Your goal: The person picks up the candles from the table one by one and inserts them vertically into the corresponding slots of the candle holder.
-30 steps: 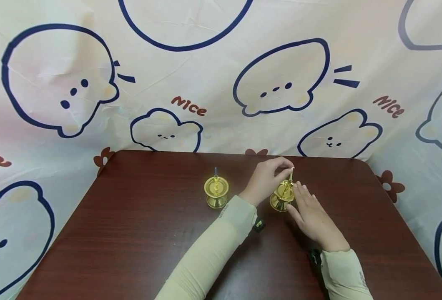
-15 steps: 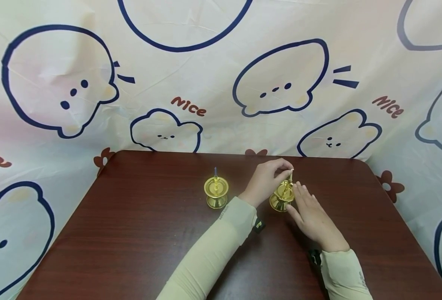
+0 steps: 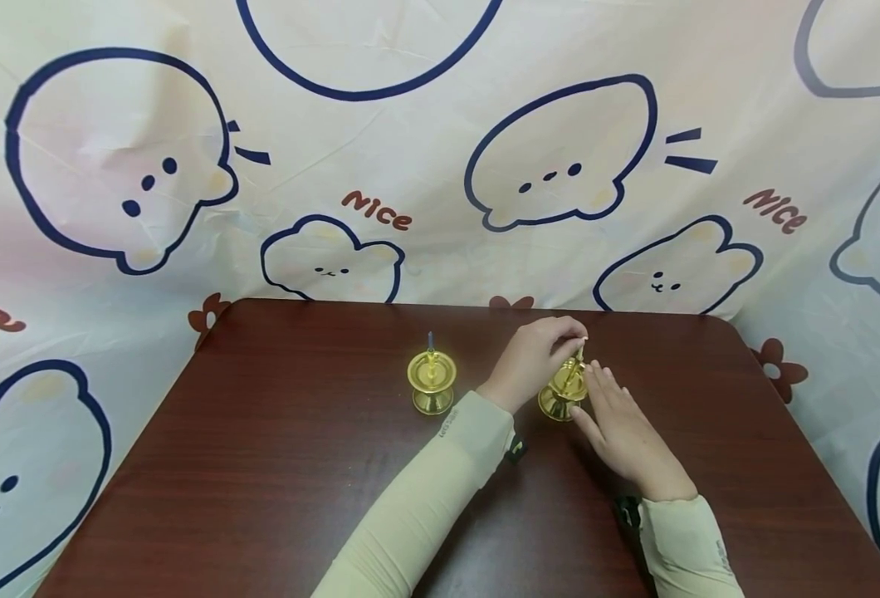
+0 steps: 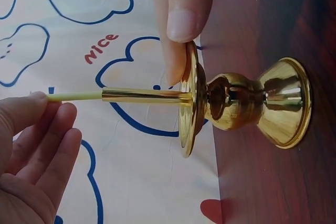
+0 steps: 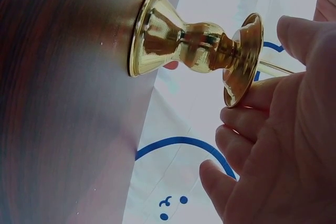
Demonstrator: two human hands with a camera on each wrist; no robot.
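My left hand (image 3: 531,359) pinches the top of a thin, pale yellow candle (image 4: 76,97) between thumb and fingertips. The candle's lower end is inside the slim tube (image 4: 142,96) of a shiny gold candlestick (image 3: 557,407), which stands upright on the table. Beside it, my right hand (image 3: 623,428) reaches to the dish (image 5: 247,61) of that candlestick. Its fingers look mostly straight, with fingertips right at the dish's rim. Left of both hands stands a matching gold candlestick (image 3: 432,404) with a dark blue candle (image 3: 430,341) upright in it.
Both candlesticks are on a dark reddish-brown wooden table (image 3: 276,465) with rounded far corners. A pale cloth backdrop (image 3: 440,158) printed with blue-outlined cartoon animals rises behind the table and along both sides.
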